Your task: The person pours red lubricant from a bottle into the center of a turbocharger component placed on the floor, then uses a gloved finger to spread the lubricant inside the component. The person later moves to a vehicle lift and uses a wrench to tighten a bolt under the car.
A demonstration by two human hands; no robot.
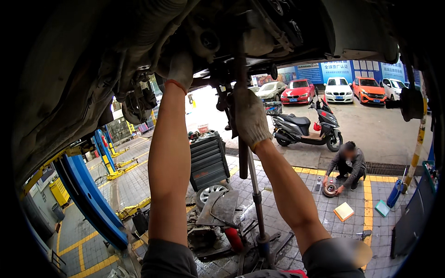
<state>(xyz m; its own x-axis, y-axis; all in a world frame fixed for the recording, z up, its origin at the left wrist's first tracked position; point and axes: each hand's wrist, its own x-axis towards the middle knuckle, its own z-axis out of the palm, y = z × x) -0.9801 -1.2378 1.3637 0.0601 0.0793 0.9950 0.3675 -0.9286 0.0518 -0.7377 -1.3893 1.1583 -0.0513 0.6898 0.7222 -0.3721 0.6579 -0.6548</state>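
Both my arms reach up under a raised car, and each hand wears a white knit glove. My right hand [251, 116] is wrapped round a long dark metal bar [243, 160], which stands nearly upright; its top runs up among the underbody parts. My left hand [181, 69] is raised against the underbody beside a round bushing-like part [207, 40]. Its fingers are hidden, so whether they grip anything does not show. Behind the bar rises a pole stand [257, 204], its upper end partly covered by my right hand and the bar.
A dark tool cabinet [207, 160] stands ahead, with a wheel [211, 194] and a metal plate [219, 207] nearer. A blue lift post [90, 199] is at left. Right of me, a crouching person [350, 164] handles a round metal part [329, 189]. A scooter [308, 124] stands beyond.
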